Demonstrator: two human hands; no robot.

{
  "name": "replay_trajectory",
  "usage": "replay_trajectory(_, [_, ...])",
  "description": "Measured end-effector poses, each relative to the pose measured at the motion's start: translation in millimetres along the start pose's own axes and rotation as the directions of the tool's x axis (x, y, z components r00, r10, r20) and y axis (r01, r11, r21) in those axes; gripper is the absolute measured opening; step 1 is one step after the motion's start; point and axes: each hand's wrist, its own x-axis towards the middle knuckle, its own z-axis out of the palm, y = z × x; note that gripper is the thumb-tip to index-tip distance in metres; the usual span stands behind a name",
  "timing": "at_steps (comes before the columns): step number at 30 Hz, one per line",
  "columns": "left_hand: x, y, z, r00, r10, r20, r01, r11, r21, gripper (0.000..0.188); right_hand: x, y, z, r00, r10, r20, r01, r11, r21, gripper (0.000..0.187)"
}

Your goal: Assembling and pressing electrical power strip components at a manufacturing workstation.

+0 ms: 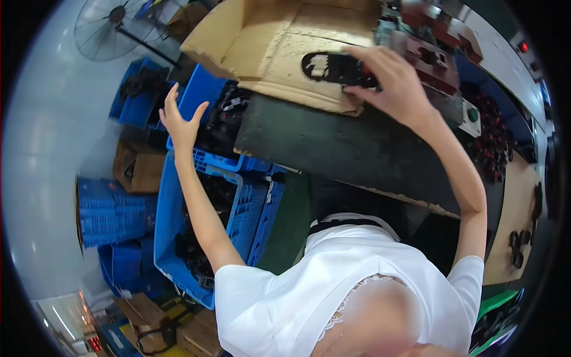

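My right hand [397, 86] grips one end of a flat black oblong part [336, 68] between thumb and fingers. At its other end the part has a rounded shape with a pale patch or cutout, and its exact kind is not clear. The part is over the floor of an open cardboard box [279, 74] on the dark workbench [333, 140]. My left hand [181, 124] is raised with thumb and fingers apart and holds nothing. Beside it is a blue bin [201, 95] of black parts [229, 110].
Below my left forearm stands a blue crate [168, 238] holding dark parts. A reddish-brown machine fixture [428, 62] and a switch box with a green button [471, 116] are on the right, near a heap of small red and black parts [491, 134]. A fan [113, 30] stands far left.
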Motion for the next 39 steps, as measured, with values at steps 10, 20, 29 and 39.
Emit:
replay_trajectory(10, [31.7,74.9,31.0,0.963,0.213,0.164,-0.212,0.977,-0.028,0.06,-72.8,77.4,-96.3,0.982,0.14,-0.126,-0.172,0.939,-0.298,0.053])
replay_trajectory(20, [46.8,193.5,83.2,0.781,0.596,0.189,-0.473,0.76,-0.445,0.05,-67.5,128.2,-88.8,0.965,0.261,-0.014,-0.261,0.964,-0.044,0.056])
replay_trajectory(29, [46.8,222.3,126.1,0.756,0.63,0.179,-0.412,0.67,-0.617,0.036,-66.7,149.9,-85.3,0.979,0.201,-0.036,-0.203,0.978,-0.047,0.057])
replay_trajectory(39, [48.4,231.3,133.2,0.783,0.568,0.253,-0.273,0.68,-0.681,0.025,-58.1,139.1,-81.9,0.932,0.352,0.083,-0.352,0.936,-0.015,0.057])
